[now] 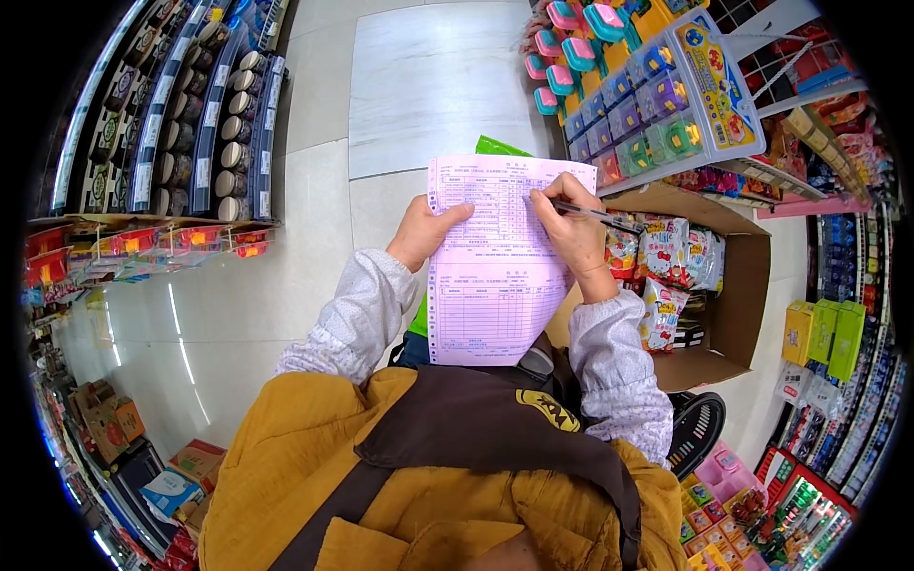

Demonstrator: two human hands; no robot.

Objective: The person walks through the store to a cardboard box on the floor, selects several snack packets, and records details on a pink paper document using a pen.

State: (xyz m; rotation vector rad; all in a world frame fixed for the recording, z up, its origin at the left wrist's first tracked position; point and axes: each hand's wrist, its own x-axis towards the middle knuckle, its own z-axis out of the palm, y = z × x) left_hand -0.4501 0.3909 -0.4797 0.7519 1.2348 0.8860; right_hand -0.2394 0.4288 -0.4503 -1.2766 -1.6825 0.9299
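Observation:
A pink printed form (pixel 493 314) with perforated edges and ruled tables hangs in front of me. My left hand (pixel 428 225) grips its left edge, thumb on top of the sheet. In my right hand (pixel 571 228) is a pen (pixel 596 213), its tip end close to the upper table on the paper and its other end pointing right. The right hand rests against the form's right side. Behind the sheet, a bright green item (pixel 500 147) shows past the top edge; most of it is hidden.
At right, an open cardboard box (pixel 739 300) holds snack bags (pixel 664 250). Clear plastic cases of toys (pixel 628 107) hang above it. Shelves of lidded jars (pixel 235 128) stand at left. A black basket (pixel 696 432) sits near my right elbow. Tiled floor (pixel 307 185) lies between.

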